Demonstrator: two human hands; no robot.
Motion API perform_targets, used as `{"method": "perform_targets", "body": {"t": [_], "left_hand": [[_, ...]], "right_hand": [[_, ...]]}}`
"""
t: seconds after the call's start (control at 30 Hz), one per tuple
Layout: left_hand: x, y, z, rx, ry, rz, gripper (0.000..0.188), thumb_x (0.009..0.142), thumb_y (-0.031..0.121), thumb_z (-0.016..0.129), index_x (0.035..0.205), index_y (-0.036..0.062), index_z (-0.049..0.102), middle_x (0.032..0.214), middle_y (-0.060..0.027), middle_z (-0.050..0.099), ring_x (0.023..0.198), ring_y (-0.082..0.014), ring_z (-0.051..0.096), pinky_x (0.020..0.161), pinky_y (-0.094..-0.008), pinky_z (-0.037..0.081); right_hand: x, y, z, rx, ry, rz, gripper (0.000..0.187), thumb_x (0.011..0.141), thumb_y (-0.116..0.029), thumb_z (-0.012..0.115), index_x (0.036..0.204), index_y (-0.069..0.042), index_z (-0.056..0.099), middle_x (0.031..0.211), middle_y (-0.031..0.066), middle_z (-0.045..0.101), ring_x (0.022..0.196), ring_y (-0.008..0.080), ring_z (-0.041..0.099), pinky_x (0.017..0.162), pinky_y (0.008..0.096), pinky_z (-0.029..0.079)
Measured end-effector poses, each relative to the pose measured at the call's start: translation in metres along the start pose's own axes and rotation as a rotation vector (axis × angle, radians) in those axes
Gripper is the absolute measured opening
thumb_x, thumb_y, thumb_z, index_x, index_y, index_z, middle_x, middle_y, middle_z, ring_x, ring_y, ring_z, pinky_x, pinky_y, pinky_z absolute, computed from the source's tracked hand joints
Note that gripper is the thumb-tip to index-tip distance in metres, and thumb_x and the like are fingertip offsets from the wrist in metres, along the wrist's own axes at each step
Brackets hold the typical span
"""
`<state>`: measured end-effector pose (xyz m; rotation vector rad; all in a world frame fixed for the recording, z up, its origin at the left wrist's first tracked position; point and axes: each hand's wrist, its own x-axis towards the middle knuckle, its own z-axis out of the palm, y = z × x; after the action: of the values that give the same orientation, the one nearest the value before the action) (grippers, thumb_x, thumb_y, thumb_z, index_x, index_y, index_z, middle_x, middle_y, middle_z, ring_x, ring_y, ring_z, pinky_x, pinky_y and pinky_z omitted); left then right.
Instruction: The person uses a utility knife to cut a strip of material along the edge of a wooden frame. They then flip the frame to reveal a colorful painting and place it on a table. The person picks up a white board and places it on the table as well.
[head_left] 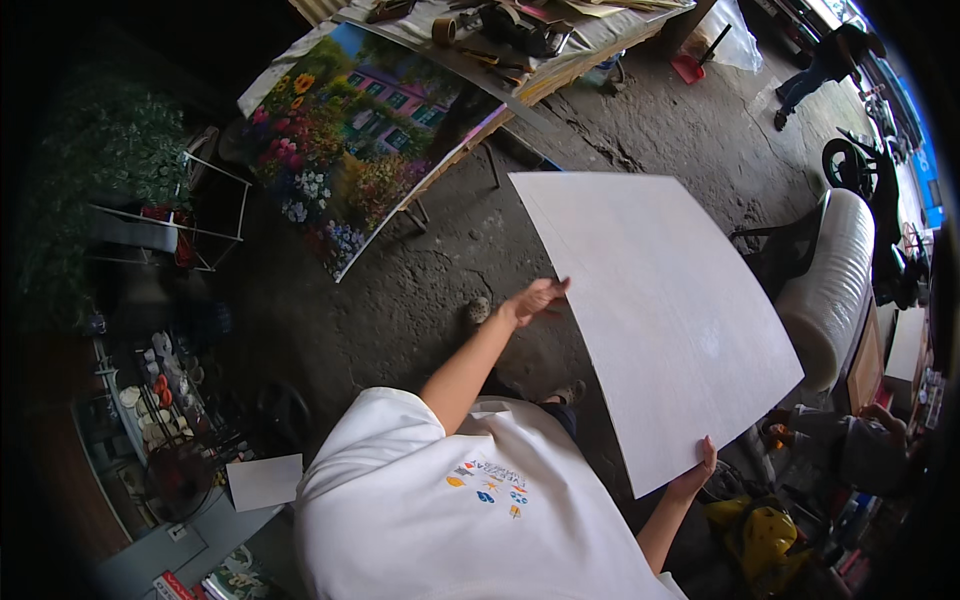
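Note:
A large white board, flat and thin, is held up in front of me, tilted. My left hand grips its left edge with the thumb on the near face; the rest of those fingers are partly behind the edge. At the board's lower right corner area, my right hand is closed on the bottom edge, its fingertips showing over the face. Left of the board, a colourful garden picture of flowers and a pink house hangs partly over a table's edge.
A cluttered worktable with tools stands at the far side. Right of the board are a bubble wrap roll and a seated person. Another person stands far right. A red dustpan rests on the rough floor. Foliage fills the left.

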<state>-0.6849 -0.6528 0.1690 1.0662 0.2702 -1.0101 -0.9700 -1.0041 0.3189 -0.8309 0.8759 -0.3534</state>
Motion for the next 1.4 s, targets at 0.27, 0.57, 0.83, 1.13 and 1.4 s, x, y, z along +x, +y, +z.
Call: {"method": "perform_targets", "body": {"t": [0.27, 0.57, 0.83, 1.13, 1.4], "left_hand": [[-0.062, 0.045, -0.226, -0.916, 0.722, 0.621, 0.096, 0.089, 0.061, 0.061, 0.158, 0.0126, 0.014, 0.164, -0.0084, 0.016, 0.151, -0.0242, 0.017, 0.120, -0.0453, 0.019], [-0.045, 0.101, -0.268, -1.164, 0.778, 0.836, 0.059, 0.097, 0.038, 0.063, 0.139, 0.0021, 0.042, 0.141, -0.0128, 0.048, 0.128, -0.0266, 0.052, 0.108, -0.0423, 0.043], [-0.089, 0.256, -0.285, -0.742, 0.656, 1.158, 0.050, 0.098, 0.020, 0.058, 0.139, -0.0005, 0.039, 0.132, -0.0168, 0.051, 0.123, -0.0352, 0.053, 0.102, -0.0519, 0.048], [-0.250, 0.497, -0.292, -0.497, 0.655, 1.395, 0.022, 0.100, 0.019, 0.053, 0.110, -0.0006, 0.053, 0.095, -0.0145, 0.063, 0.077, -0.0255, 0.066, 0.095, -0.0535, 0.052], [-0.282, 0.595, -0.238, -0.406, 0.597, 1.500, 0.046, 0.100, 0.015, 0.054, 0.142, -0.0008, 0.042, 0.143, -0.0173, 0.047, 0.130, -0.0375, 0.051, 0.109, -0.0578, 0.039]], "right_hand": [[-0.005, 0.028, 0.080, -0.020, 0.119, 0.051, 0.023, 0.089, -0.010, 0.061, 0.107, 0.004, 0.059, 0.105, 0.0127, 0.065, 0.100, 0.0285, 0.065, 0.087, 0.0415, 0.056], [-0.017, 0.023, 0.046, -0.050, 0.212, 0.030, 0.028, 0.088, -0.005, 0.058, 0.114, 0.002, 0.056, 0.106, 0.0107, 0.065, 0.096, 0.0264, 0.066, 0.080, 0.0373, 0.058], [-0.085, 0.019, -0.021, 0.055, 0.127, -0.116, 0.046, 0.081, -0.017, 0.060, 0.119, 0.009, 0.054, 0.117, 0.0172, 0.060, 0.110, 0.0305, 0.060, 0.093, 0.0439, 0.049], [-0.129, -0.001, -0.035, -0.134, 0.080, -0.244, 0.043, 0.076, -0.033, 0.058, 0.106, -0.003, 0.059, 0.103, 0.0082, 0.059, 0.101, 0.0244, 0.056, 0.087, 0.0376, 0.046], [-0.112, 0.014, 0.037, 0.052, -0.133, -0.111, 0.022, 0.079, -0.023, 0.056, 0.090, -0.005, 0.060, 0.099, 0.0060, 0.058, 0.092, 0.0202, 0.060, 0.083, 0.0332, 0.049]]}}
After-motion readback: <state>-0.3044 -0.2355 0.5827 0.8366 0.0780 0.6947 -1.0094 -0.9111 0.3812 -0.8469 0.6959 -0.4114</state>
